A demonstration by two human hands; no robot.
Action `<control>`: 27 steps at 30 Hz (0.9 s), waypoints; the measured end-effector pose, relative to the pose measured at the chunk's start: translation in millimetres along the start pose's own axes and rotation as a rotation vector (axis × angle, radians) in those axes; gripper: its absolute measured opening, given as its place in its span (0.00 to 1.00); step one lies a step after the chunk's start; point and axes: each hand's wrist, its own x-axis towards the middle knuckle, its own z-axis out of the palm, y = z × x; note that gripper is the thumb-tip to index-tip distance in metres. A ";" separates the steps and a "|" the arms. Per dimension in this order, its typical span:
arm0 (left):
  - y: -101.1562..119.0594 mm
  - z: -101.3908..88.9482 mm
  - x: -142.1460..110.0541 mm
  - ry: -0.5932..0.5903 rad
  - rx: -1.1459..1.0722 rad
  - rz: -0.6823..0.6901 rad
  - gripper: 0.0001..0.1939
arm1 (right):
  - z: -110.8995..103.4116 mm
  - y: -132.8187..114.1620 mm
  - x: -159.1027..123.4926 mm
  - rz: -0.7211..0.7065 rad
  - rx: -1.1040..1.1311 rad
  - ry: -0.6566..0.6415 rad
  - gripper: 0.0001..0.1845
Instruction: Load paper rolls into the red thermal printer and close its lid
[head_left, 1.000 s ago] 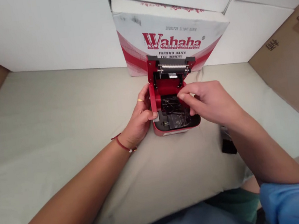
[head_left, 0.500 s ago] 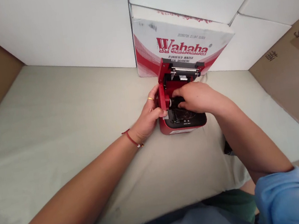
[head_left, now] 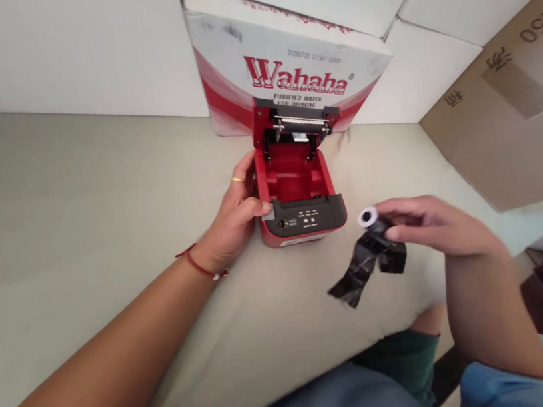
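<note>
A small red-and-black receipt printer [head_left: 303,216] stands upright with its lid [head_left: 298,122] raised, and its red inner compartment is bare. My left hand [head_left: 240,218] grips the printer's left side, thumb on the front corner and fingers along the outer wall. To the right of the printer, my right hand [head_left: 429,225] pinches a small paper roll [head_left: 368,217] with a white end and a dark core hole. Crumpled black strips [head_left: 356,269] trail from the roll, one hanging to the left. Part of the roll is hidden by my fingers.
Behind the printer, a Wahaha water carton [head_left: 232,67] stands close to the lid. White panels or boxes [head_left: 79,55] line the back. A brown cardboard box [head_left: 505,137] is at the right. Pale cloth [head_left: 77,224] covers the surface.
My right hand has come out of the printer's compartment and moved right and toward me, bringing out the paper roll. My left hand stays on the printer. The view has shifted right.
</note>
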 end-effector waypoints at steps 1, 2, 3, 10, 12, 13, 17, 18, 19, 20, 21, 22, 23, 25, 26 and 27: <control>0.2 -0.7 0.5 0.016 0.000 0.001 0.52 | 8.9 12.0 -2.1 0.043 -0.003 -0.022 0.24; 0.3 -1.5 1.0 0.030 0.001 -0.002 0.51 | 18.3 23.0 -3.4 0.067 -0.001 -0.036 0.24; 0.4 -2.5 1.5 0.029 0.001 -0.011 0.52 | 26.9 32.4 -4.3 0.076 0.000 -0.034 0.24; 0.9 -8.8 0.9 -0.024 0.065 0.007 0.51 | 16.3 71.2 -16.9 0.211 -0.229 0.658 0.24; 0.7 -9.7 0.8 -0.016 0.071 -0.003 0.51 | 1.7 81.1 -18.2 0.326 -0.448 0.794 0.27; 0.6 -9.9 1.0 -0.010 0.071 -0.009 0.51 | -4.2 85.8 -18.3 0.357 -0.544 0.782 0.28; 1.8 -8.9 2.8 -0.010 0.066 -0.005 0.50 | -18.9 98.3 -18.8 0.221 -0.676 0.539 0.28; 2.3 -8.6 3.4 -0.005 0.070 0.000 0.50 | -21.9 99.5 -19.1 0.180 -0.672 0.492 0.27; 2.8 -8.3 3.9 0.003 0.076 0.003 0.50 | -24.9 100.2 -19.1 0.162 -0.650 0.450 0.26; 3.2 -8.2 4.4 0.011 0.080 0.003 0.51 | -27.9 100.3 -18.9 0.166 -0.610 0.410 0.25; 3.4 -8.3 4.9 0.017 0.081 0.000 0.51 | -30.7 100.1 -18.2 0.179 -0.557 0.368 0.24; 3.2 -8.6 5.5 0.019 0.074 -0.006 0.51 | -33.1 99.7 -17.0 0.194 -0.500 0.329 0.24; 2.7 -9.1 6.0 0.018 0.062 -0.017 0.50 | -34.8 99.3 -15.3 0.204 -0.450 0.294 0.23; 0.6 -10.4 7.2 0.021 0.031 -0.035 0.48 | -35.3 98.7 -10.6 0.219 -0.386 0.256 0.23; -0.7 -11.0 7.7 0.028 0.018 -0.036 0.47 | -34.1 98.6 -7.7 0.228 -0.368 0.249 0.24; -1.9 -11.4 8.1 0.034 0.009 -0.032 0.46 | -32.0 98.5 -4.6 0.241 -0.358 0.245 0.25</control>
